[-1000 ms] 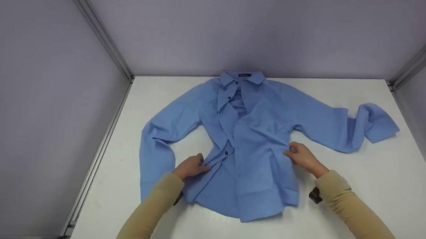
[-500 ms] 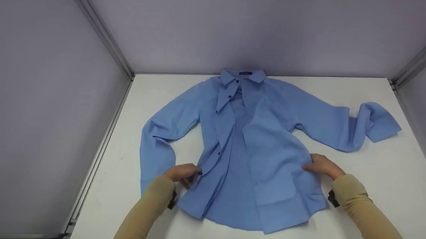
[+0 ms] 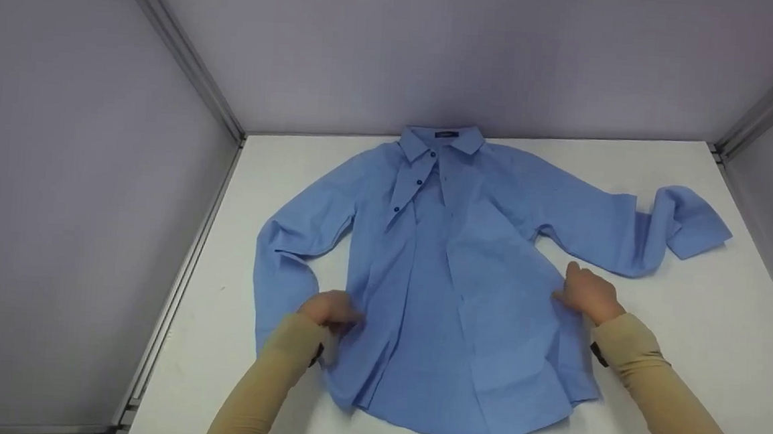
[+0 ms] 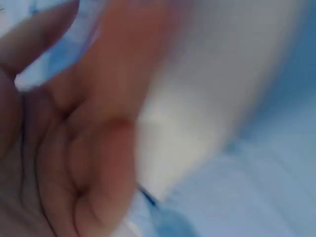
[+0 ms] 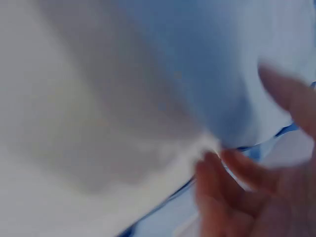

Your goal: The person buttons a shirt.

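A blue long-sleeved button-up shirt [image 3: 435, 300] lies face up on a white table, collar at the back and front hanging apart. At its left side edge is my left hand [image 3: 330, 309], thumb over the cloth. In the blurred left wrist view, that hand's thumb stands apart from the index finger and the other fingers bend loosely. My right hand [image 3: 590, 293] is at the shirt's right side edge, below the armpit. The right wrist view shows the thumb and fingers [image 5: 212, 173] apart, with the cloth's edge [image 5: 237, 123] between them.
The left sleeve [image 3: 281, 291] bends down toward the front, beside my left forearm. The right sleeve [image 3: 661, 227] reaches rightward and is folded over near its cuff. Grey panels [image 3: 463, 54] stand behind the white table [image 3: 203, 367] and at both its sides.
The shirt's lower front has spread wider and its hem has come nearer. My right hand moved right, then its fingers loosened; my left hand moved left, and its thumb has parted from the cloth.
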A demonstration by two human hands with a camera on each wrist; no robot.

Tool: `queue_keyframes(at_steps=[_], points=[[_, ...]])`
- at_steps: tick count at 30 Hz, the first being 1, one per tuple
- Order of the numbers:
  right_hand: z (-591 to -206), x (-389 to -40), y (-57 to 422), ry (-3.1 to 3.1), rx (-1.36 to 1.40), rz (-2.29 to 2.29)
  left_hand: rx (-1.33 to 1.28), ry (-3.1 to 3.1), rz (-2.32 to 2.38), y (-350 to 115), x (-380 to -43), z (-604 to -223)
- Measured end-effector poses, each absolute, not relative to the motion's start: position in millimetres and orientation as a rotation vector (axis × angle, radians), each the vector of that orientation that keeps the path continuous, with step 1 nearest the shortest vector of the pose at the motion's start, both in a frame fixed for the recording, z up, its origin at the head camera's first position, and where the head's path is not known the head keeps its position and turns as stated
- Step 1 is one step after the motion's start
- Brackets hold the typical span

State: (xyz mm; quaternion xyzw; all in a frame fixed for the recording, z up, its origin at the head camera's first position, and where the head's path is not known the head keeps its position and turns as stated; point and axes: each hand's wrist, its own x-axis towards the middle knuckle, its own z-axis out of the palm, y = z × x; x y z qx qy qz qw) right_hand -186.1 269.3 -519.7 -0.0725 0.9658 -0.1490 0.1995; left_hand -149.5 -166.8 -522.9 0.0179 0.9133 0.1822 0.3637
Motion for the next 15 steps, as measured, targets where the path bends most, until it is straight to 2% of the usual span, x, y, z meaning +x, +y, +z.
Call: queue_keyframes(at_steps=[4, 10, 15], points=[[-514.4, -192.2, 234.7, 2.829, -0.367, -0.56, 0.112, 2.577, 0.571, -144.4, -161.8, -524.7], [-518.4, -198.1, 175.0, 2.685, -0.721, -0.614, 0.089, 2.731, 0.605, -117.8, -172.7, -537.3], [-531.0, -200.6, 141.2, 2.597, -0.821, -0.51, 0.077, 2.897, 0.525, -108.9, -179.9, -540.3]])
